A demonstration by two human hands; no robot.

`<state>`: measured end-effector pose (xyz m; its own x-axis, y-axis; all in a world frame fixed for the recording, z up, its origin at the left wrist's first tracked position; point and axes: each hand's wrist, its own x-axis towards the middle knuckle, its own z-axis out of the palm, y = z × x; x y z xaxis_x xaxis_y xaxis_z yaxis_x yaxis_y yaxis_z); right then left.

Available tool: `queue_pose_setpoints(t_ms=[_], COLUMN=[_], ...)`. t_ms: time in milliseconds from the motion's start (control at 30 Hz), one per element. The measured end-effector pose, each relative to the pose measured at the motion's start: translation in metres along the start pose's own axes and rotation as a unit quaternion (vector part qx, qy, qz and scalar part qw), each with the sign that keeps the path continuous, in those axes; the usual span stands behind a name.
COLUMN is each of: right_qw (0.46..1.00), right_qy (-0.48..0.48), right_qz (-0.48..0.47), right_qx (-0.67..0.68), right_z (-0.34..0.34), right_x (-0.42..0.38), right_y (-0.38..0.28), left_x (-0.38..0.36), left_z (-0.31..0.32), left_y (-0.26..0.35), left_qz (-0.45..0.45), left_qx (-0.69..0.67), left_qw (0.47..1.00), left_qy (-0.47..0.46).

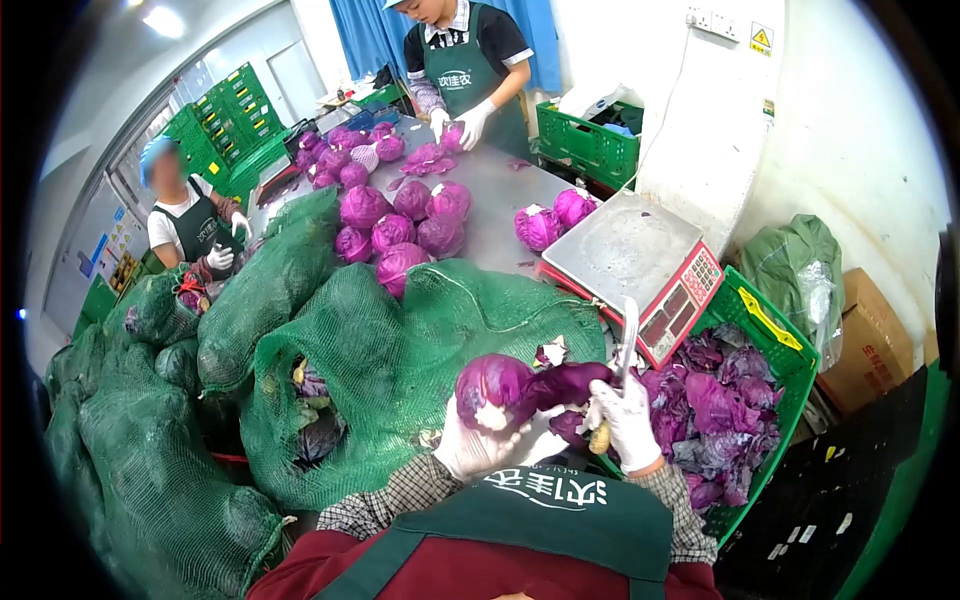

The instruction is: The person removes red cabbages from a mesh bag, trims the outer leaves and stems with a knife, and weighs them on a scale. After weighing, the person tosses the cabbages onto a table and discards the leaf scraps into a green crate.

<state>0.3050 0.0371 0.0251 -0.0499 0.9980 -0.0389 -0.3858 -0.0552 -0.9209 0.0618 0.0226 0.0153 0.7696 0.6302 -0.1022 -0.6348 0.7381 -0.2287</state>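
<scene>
My left hand (468, 445), in a white glove, grips a purple cabbage (493, 385) from below, its white cut stem facing me. My right hand (627, 420), also gloved, holds a knife (628, 340) by a wooden handle, blade pointing up. A loose dark purple outer leaf (570, 382) hangs off the cabbage between my two hands. Both hands are just above the near edge of the steel table (500, 195).
A green crate (765, 345) full of purple leaf trimmings stands at my right. A scale (625, 250) sits on the table beside two cabbages. Green mesh sacks (390, 350) of cabbages fill the left. Two other people in green aprons work at the far side and left.
</scene>
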Motion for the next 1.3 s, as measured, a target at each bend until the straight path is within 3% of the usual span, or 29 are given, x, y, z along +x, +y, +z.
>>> queue_pose_setpoints(t_ms=[33, 133, 233, 300, 333, 367, 400, 433, 467, 500, 533, 567, 600, 633, 667, 700, 767, 800, 867, 900, 967, 1067, 1300], right_qw=[1.0, 0.988, 0.955, 0.853, 0.853, 0.899, 0.888, 0.86, 0.866, 0.874, 0.911, 0.914, 0.886, 0.853, 0.882, 0.907, 0.912, 0.914, 0.898, 0.806, 0.89, 0.842, 0.825], right_qy=[0.014, 0.049, 0.181, 0.212, 0.191, 0.181, 0.15, 0.1, 0.043, -0.036, -0.086, -0.118, -0.113, -0.108, -0.113, -0.12, -0.125, -0.102, -0.081, -0.102, -0.099, -0.114, -0.1], right_qz=[-0.021, -0.053, -0.002, -0.217, -0.227, -0.17, -0.217, -0.179, -0.19, -0.222, -0.148, -0.123, -0.17, -0.216, -0.18, -0.141, -0.144, -0.136, -0.165, -0.323, -0.195, -0.194, -0.136], right_qx=[0.009, -0.133, -0.235, -0.424, -0.43, -0.36, -0.378, -0.468, -0.461, -0.43, -0.374, -0.369, -0.416, -0.462, -0.42, -0.377, -0.364, -0.369, -0.401, -0.485, -0.399, -0.49, -0.54], right_z=[-0.005, -0.046, -0.09, -0.125, -0.116, -0.091, -0.077, -0.05, -0.033, -0.02, -0.002, 0.007, 0.014, 0.017, 0.017, 0.016, 0.017, 0.017, 0.007, -0.007, -0.005, -0.001, 0.01], right_x=[-0.008, -0.026, -0.035, -0.031, -0.034, -0.035, -0.029, -0.03, -0.026, -0.02, -0.019, -0.014, -0.009, -0.004, 0.002, 0.007, 0.015, 0.015, 0.019, 0.019, 0.007, -0.001, 0.001], right_y=[-0.007, -0.021, -0.034, -0.005, -0.008, -0.019, -0.011, -0.024, -0.014, 0.001, 0.01, 0.029, 0.047, 0.058, 0.06, 0.059, 0.056, 0.052, 0.063, 0.075, 0.072, 0.063, 0.053], left_x=[-0.001, -0.005, -0.007, -0.006, -0.009, -0.01, 0.0, -0.004, -0.012, -0.013, -0.014, -0.016, -0.013, -0.01, -0.01, -0.006, 0.005, 0.012, 0.026, 0.031, 0.037, 0.042, 0.052], left_z=[0.004, 0.007, -0.012, -0.025, -0.029, -0.032, -0.001, -0.01, -0.026, -0.021, -0.015, 0.0, 0.005, 0.005, 0.014, 0.03, 0.003, -0.002, 0.005, 0.005, 0.003, 0.005, 0.02], left_y=[-0.006, -0.014, -0.003, 0.004, 0.008, 0.01, -0.005, 0.005, 0.025, 0.027, 0.029, 0.028, 0.022, 0.016, 0.009, 0.004, 0.008, 0.012, 0.016, 0.016, 0.016, 0.005, -0.007], left_qz=[0.01, 0.044, 0.014, 0.009, -0.002, -0.013, 0.02, -0.025, -0.069, -0.082, -0.1, -0.099, 0.006, 0.112, 0.2, 0.201, 0.226, 0.197, 0.171, 0.163, 0.183, 0.198, 0.151], left_qx=[-0.03, -0.096, -0.01, 0.072, 0.111, 0.151, 0.171, 0.239, 0.304, 0.379, 0.448, 0.513, 0.637, 0.739, 0.846, 0.901, 0.957, 0.955, 0.951, 0.944, 0.946, 0.949, 0.946], left_qw=[1.0, 0.993, 0.996, 0.99, 0.985, 0.978, 0.955, 0.931, 0.9, 0.859, 0.81, 0.779, 0.701, 0.599, 0.436, 0.368, 0.148, 0.179, 0.177, 0.183, 0.149, 0.089, 0.105], left_qy=[0.001, 0.045, 0.083, 0.121, 0.133, 0.145, 0.244, 0.275, 0.303, 0.334, 0.364, 0.346, 0.322, 0.287, 0.234, 0.113, 0.105, 0.13, 0.187, 0.219, 0.224, 0.23, 0.266])
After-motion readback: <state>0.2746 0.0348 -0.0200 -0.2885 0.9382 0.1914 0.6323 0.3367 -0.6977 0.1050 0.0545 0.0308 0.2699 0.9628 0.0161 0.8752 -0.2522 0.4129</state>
